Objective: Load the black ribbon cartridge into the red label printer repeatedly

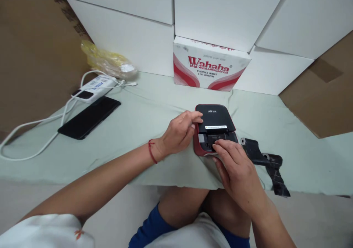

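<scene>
Closest to me are the person's bare knees point(182, 204) and blue shorts point(153, 226), below the near edge of the counter point(154, 103). The right hand point(234, 165) bends over the front of a small black-and-red device point(216, 117), its fingers on top and its thumb below the front edge; I can't tell whether the fingertips pinch the dark front piece point(219, 140) or only press it. The left hand point(178, 132), a red bracelet point(151, 151) at its wrist, is loosely curled and clasps nothing, its fingertips touching the lid's left edge.

The device sits flat on the counter, right of the middle. I'd judge the handling to be partway through: the lid lies over the rear part, yet both hands are at it and the fingers cover much of the front section. Just to the right lies a strip of black film point(256, 152) on spools, loose and outside the device, one end hanging past the counter's edge. Whether anything is fitted inside, I can't see.

Farther left lie a dark phone point(89, 117), a power strip point(103, 82), a white cable point(30, 123) and a yellowish plastic bag point(104, 60). At the back a Wahaha box point(212, 69) leans against white boxes point(121, 35), with brown cardboard point(33, 57) at either side.
</scene>
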Demonstrator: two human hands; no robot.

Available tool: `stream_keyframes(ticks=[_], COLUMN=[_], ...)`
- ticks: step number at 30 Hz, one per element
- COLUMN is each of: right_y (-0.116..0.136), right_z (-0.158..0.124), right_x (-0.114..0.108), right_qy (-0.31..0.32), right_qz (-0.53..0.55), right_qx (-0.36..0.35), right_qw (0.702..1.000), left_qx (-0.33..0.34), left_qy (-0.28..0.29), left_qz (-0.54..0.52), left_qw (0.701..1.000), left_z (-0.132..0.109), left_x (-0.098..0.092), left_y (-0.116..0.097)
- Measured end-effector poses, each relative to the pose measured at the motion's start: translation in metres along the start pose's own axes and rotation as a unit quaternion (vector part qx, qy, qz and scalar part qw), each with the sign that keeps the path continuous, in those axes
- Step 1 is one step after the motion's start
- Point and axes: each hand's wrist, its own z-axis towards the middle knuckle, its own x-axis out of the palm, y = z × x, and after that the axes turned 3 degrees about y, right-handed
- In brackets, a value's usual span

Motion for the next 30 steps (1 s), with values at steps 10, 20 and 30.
stream_keyframes(ticks=[10,20,30], right_y=[0.001,-0.003,-0.001], right_z=[-0.005,-0.009,-0.008], right_x=[0.005,0.012,0.01], right_qy=[0.004,-0.014,-0.019], right_qz=[0.026,0.03,0.039], right_qx=[0.019,0.017,0.02], right_qw=[0.999,0.999,0.999], left_qx=[0.089,-0.119,-0.187], left_qy=[0.051,-0.071,0.0], left_qz=[0.004,-0.034,-0.162], left_qw=[0.995,0.99,0.969], left_z=[-0.026,0.022,0.037], left_x=[-0.014,-0.022,-0.018], left_y=[-0.016,0.005,0.002])
